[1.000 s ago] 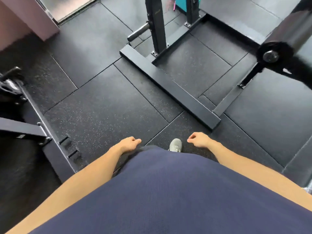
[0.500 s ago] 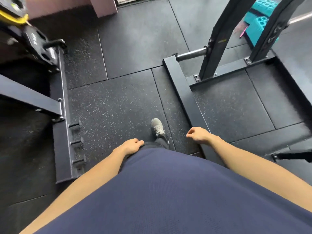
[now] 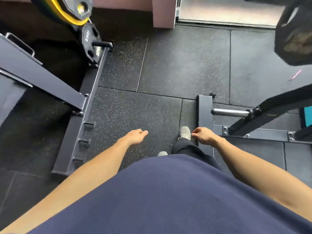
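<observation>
Left hand [image 3: 135,137]: fingers loosely curled, thumb lying along the forefinger, holding nothing; it hangs above the speckled rubber floor [image 3: 135,112], clear of all equipment. Right hand [image 3: 203,135]: fingers likewise loosely curled with the tips turned inward, holding nothing; it hangs over the near end of the base beam [image 3: 205,112], whether touching it or above it cannot be told. Base beam: flat black steel bar lying on the floor right of centre, running from a tile seam towards the person, bolted at its right side to a rack foot. Grey shoe [image 3: 185,132]: on the floor just beside the beam's left edge, between the two hands and nearest the right one, with a dark trouser leg [image 3: 185,149] above it. Second shoe toe [image 3: 162,153]: only the tip shows, at the hem of the navy shirt [image 3: 168,191]. Chrome peg [image 3: 230,112]: horizontal, projecting leftward from a slanted black upright [image 3: 278,105] over the beam. Machine frame rail [image 3: 91,92]: long black bar on the floor's left side, carrying short pegs [image 3: 88,124]. Black weight plate [image 3: 90,43]: upright on a peg at the rail's far end, a yellow-rimmed plate [image 3: 67,14] behind it. Pink wall [image 3: 163,12]: along the floor's far edge. Black weight head [image 3: 294,36]: far right corner, blurred.
</observation>
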Tool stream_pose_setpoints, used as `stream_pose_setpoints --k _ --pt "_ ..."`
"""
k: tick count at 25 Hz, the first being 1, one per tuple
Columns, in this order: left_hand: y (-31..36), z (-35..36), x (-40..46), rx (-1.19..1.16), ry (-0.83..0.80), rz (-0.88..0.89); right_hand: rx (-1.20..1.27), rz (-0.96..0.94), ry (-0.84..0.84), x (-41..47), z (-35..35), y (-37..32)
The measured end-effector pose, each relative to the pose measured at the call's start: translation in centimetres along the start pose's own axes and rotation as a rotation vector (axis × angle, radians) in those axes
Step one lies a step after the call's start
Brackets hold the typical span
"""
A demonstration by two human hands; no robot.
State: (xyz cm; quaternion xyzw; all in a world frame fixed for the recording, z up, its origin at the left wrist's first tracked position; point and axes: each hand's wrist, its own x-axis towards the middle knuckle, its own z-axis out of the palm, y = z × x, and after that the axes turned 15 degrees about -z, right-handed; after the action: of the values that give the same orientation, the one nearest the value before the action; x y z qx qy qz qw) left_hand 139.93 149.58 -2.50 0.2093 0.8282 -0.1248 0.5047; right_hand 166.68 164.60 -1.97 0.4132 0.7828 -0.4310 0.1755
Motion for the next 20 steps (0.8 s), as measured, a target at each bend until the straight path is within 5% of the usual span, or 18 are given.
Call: stream_pose_setpoints --k 11,20 --pt "9.9 -8.5 3.9 -0.564 -0.011 -0.275 -0.372 -0.342 -0.389 23.1 -19.0 -6.4" --pt "10.2 -10.3 2.0 -1.189 0.13 -0.5 -0.591 -0.564 -0.58 32.8 -20.8 -19.2"
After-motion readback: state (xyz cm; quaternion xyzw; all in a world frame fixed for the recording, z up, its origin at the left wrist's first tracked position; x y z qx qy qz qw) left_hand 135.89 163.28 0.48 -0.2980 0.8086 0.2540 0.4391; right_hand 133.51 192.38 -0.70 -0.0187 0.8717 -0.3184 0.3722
